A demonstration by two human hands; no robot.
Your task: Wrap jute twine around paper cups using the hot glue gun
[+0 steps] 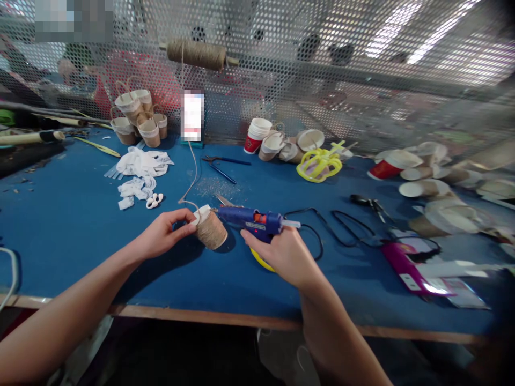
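My left hand (171, 233) is closed on the white rim of a small paper cup (212, 230) wound with brown twine, which tilts over the blue table. In my right hand (287, 252) is a blue hot glue gun (251, 221), its nozzle close to the cup's upper side; whether they touch I cannot tell. A clear glue stick pokes out of the gun's back. A strand of twine (196, 166) runs from the cup up to a twine roll (197, 55) on a rod. Scissors (225, 201) lie partly hidden behind the gun, their yellow handle below my right hand.
Twine-wrapped cups (148, 132) are stacked at the back left, near white fabric scraps (140, 163). Blue-handled pliers (227, 161) lie mid-table. A black cord (346, 230) loops to the right. More cups (426, 187) and a purple packet (406, 268) lie there. Perforated metal mesh stands behind.
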